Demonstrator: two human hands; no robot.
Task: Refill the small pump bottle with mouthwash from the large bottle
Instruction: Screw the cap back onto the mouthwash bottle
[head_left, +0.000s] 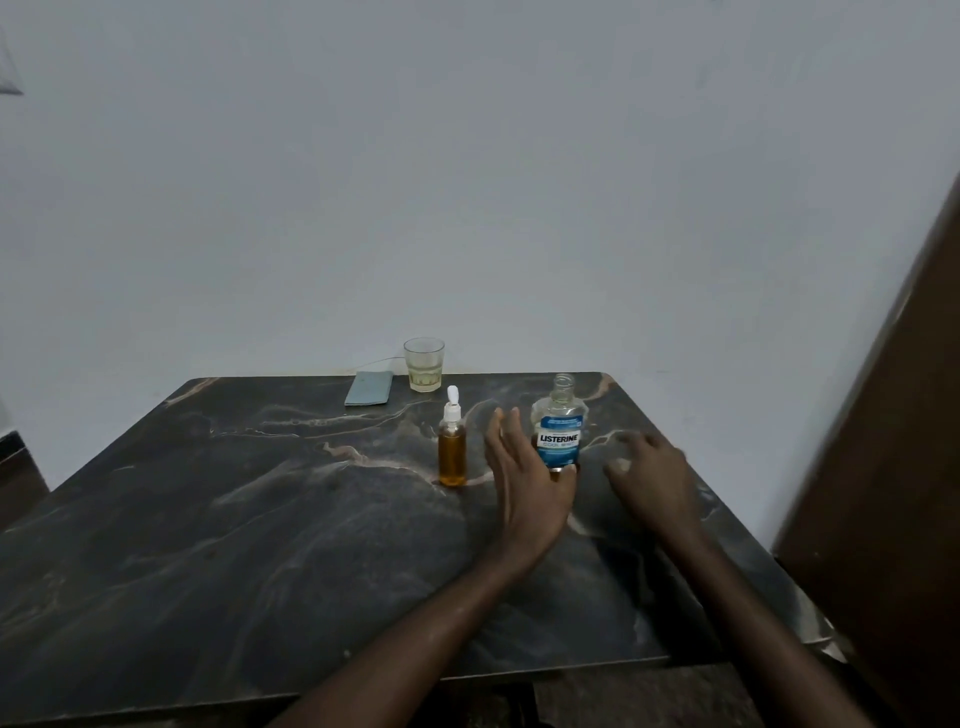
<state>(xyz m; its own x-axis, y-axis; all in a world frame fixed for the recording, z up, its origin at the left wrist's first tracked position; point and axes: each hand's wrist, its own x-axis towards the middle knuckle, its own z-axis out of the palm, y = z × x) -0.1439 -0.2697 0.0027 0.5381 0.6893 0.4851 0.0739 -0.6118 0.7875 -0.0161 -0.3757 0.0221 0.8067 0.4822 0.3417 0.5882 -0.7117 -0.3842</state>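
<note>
Left hand (524, 467) open beside the uncapped large bottle (558, 431), thumb seemingly at its base; right hand (649, 467) loose, empty, near the right edge of the tabletop (260, 519). Small pump bottle (452, 447) just left.

Light: dim, flat, bluish-grey, spread evenly.
Shadows: soft, faint patches on the table (260, 519).
Glare: dull sheen across the table's dark marbled top.
Blur: right hand (649, 467) smeared at the fingers; whole picture soft, grainy.
Edges: wide-angle bending; wall (467, 156) darker toward the corners.

left hand (524, 483): bare | right hand (649, 478): bare | forearms (415, 639): bare to frame edge
</note>
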